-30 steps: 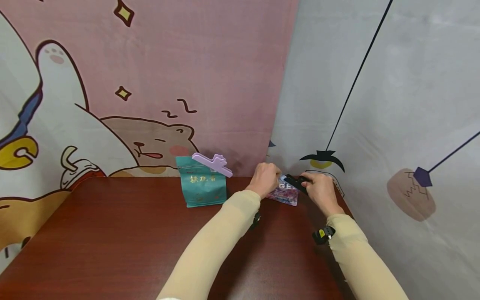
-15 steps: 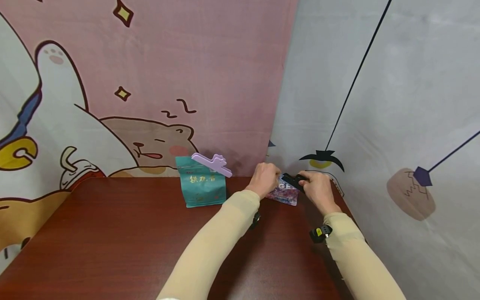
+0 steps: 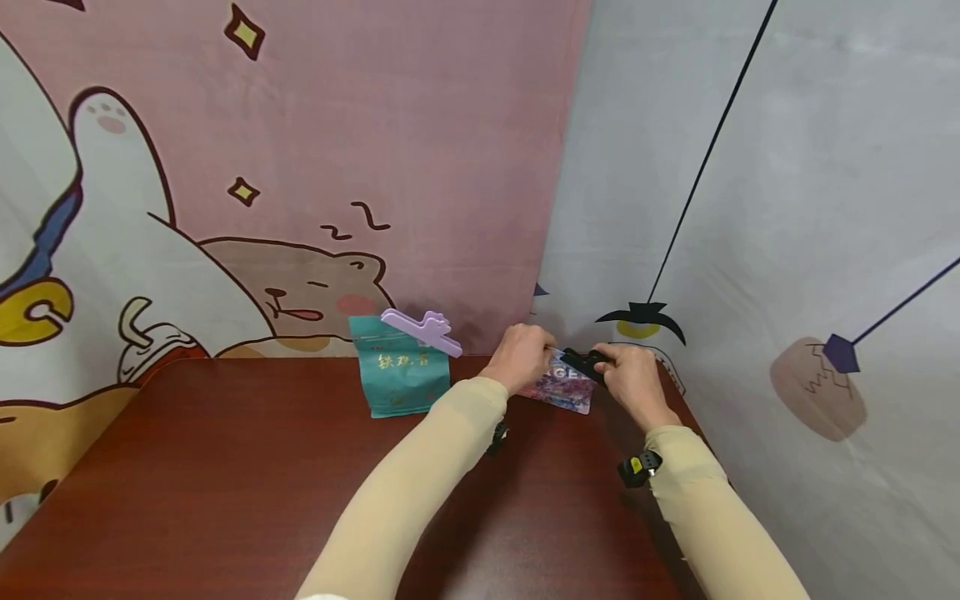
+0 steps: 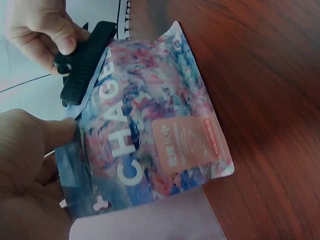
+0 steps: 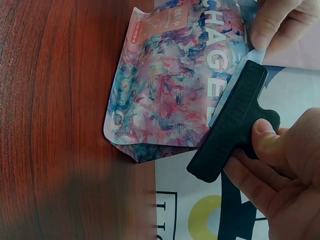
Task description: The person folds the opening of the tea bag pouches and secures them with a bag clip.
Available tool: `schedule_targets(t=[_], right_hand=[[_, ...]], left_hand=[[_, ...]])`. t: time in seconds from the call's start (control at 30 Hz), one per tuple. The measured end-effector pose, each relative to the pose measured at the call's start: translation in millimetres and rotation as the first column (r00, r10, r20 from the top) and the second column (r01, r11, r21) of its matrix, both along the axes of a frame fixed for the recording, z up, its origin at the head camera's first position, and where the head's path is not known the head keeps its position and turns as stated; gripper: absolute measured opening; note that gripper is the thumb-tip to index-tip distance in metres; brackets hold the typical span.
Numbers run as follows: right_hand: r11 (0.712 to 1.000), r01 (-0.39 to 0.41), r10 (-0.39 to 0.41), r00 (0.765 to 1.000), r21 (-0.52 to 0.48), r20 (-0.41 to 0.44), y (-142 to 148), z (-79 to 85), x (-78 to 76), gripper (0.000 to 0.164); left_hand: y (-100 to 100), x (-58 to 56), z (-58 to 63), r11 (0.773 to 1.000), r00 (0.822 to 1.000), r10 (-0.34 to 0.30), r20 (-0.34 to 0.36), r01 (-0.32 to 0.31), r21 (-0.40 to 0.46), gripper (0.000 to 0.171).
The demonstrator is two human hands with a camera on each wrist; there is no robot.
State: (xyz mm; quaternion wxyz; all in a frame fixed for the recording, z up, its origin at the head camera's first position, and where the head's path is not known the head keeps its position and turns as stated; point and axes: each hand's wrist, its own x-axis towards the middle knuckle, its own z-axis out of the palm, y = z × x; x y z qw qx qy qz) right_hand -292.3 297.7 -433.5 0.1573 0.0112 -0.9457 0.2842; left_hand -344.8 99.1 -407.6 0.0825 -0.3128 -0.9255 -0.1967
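Observation:
A pouch (image 3: 558, 392) with a pink and blue mottled print and white "CHAGE" lettering stands at the back right of the table. My left hand (image 3: 517, 358) pinches its top edge near one end, thumb on the printed face in the left wrist view. At the other end of that edge sits a wide black clip (image 5: 230, 120), its long bar lying aslant along the pouch top. My right hand (image 3: 637, 383) pinches the clip's handles between thumb and fingers. Whether the bar grips the full fold cannot be told.
Left of the hands stands a teal pouch (image 3: 405, 375) with gold characters, a lilac clip (image 3: 423, 331) across its top. The brown table (image 3: 225, 483) meets a cartoon-printed cloth (image 3: 450, 167) behind and at the right.
My left hand has shifted slightly left, showing more of the pouch's lettering. The right hand and black clip have edged left. The teal pouch stays in place.

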Motion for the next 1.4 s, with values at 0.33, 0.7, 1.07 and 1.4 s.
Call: schedule_targets(t=[0.33,0.7,1.07,1.4], right_hand=[[1.000,-0.009,0.009,1.000,-0.005,0.010,3,-0.7,-1.4,0.033],[0.999,-0.010,0.010,1.000,-0.031,0.016,1,-1.9,-3.2,0.033],[0.999,-0.020,0.021,1.000,-0.035,0.013,1,-0.6,-8.1,0.035],[0.998,-0.029,0.030,0.999,-0.054,0.013,-3,1.4,-9.1,0.036]], left_hand=[[-15,-1.2,2.9,0.996,0.996,0.090,0.001,-0.090,0.000,0.017],[-17,-0.3,1.5,0.992,0.992,0.117,0.040,-0.119,0.044,0.018],[-16,-1.8,3.6,0.992,0.992,0.113,0.059,-0.116,0.053,0.019],[-15,-1.4,5.0,0.991,0.989,0.122,0.080,-0.127,0.053,0.020]])
